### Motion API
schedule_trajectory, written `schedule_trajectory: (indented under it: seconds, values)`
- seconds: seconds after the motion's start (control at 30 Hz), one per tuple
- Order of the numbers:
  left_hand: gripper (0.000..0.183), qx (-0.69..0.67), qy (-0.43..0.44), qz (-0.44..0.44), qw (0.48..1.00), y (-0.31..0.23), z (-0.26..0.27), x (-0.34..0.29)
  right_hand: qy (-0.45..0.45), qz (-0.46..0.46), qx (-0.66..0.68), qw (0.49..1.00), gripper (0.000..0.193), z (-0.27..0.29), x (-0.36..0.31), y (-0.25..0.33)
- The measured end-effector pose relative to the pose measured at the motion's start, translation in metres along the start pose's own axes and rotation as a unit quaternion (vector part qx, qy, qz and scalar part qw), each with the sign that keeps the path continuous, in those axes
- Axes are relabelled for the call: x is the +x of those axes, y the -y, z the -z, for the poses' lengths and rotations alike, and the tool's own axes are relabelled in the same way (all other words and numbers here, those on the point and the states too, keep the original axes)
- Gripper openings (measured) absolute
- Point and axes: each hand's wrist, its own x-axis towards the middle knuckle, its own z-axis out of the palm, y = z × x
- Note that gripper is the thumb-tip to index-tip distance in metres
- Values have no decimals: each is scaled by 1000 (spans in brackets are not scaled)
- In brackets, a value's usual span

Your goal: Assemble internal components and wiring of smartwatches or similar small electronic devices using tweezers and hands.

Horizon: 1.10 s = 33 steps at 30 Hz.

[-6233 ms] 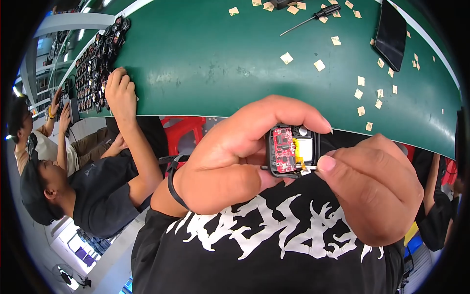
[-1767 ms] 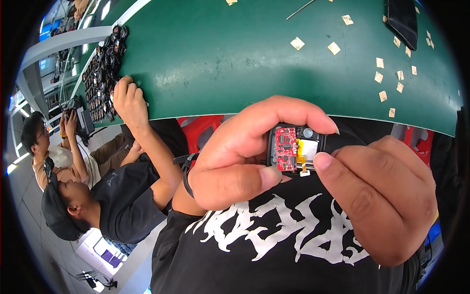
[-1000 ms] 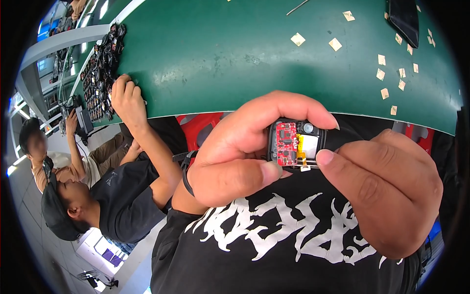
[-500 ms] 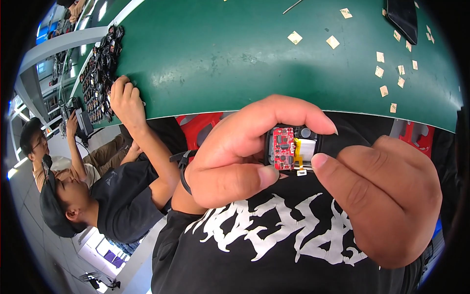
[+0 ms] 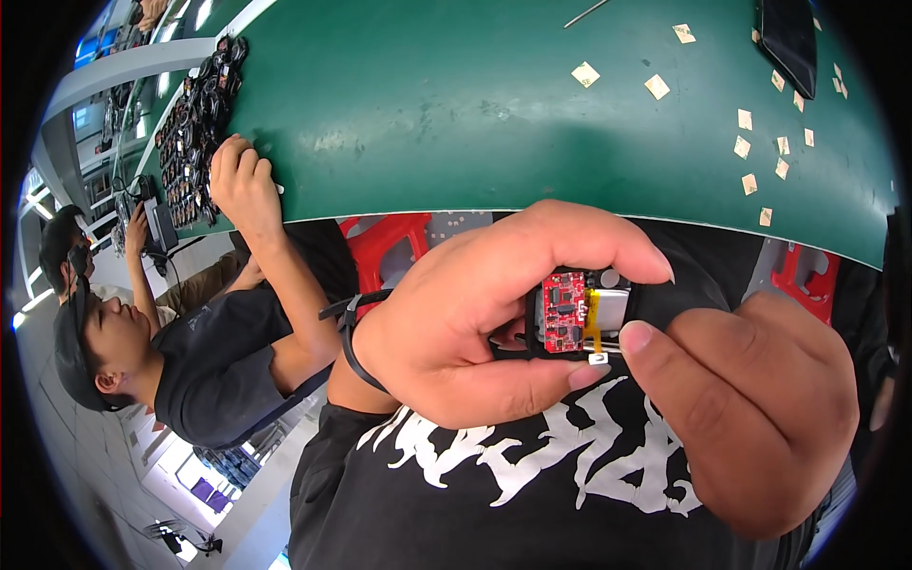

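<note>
My left hand (image 5: 475, 318) curls around a small open black device housing (image 5: 532, 328), thumb below and index finger arched over the top. Inside the housing are a red circuit board (image 5: 564, 313), a silver battery cell (image 5: 611, 310) and a strip of yellow tape (image 5: 593, 318). A small white connector (image 5: 598, 359) sticks out at the lower edge, beside my left thumbtip. My right hand (image 5: 760, 399) is closed, with one fingertip against the lower right edge of the housing; its other fingers are folded and partly hidden.
The green table (image 5: 408, 123) lies ahead, scattered with small cream paper squares (image 5: 656, 86) and a black flat device (image 5: 788, 43). A thin metal rod (image 5: 585, 13) rests far off. At left, a co-worker's hand (image 5: 245, 185) is beside bundled black cables (image 5: 195, 142). Red stools (image 5: 389, 249) stand under the table edge.
Both my hands and the device have shifted slightly down and right in view. My left thumb now sits closer to the white connector. The co-worker at left has tilted their head.
</note>
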Motion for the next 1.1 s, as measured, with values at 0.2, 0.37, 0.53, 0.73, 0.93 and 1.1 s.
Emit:
schedule_trajectory:
  seconds: [0.2, 0.37, 0.53, 0.73, 0.93, 1.1]
  values:
    - [62, -21, 5, 3, 1000, 0, 0, 1, 14, 2, -5, 1000, 35, 8, 2, 2]
    - [61, -4, 1, 25, 1000, -2, 1, -4, 28, 0, 24, 999, 34, 1, 4, -6]
    - [60, 0, 19, 60, 998, -5, 4, -4, 36, -28, 18, 999, 33, 2, 3, 0]
    - [62, -8, 26, 98, 995, -11, 3, 2, 24, -74, 29, 997, 32, 4, 2, 6]
    - [62, 12, -2, 160, 987, -16, 1, 2, 9, -72, 11, 997, 32, 1, 2, 5]
    - [63, -35, 4, 125, 992, -12, 4, 9, 30, -65, -15, 997, 32, 12, 4, 6]
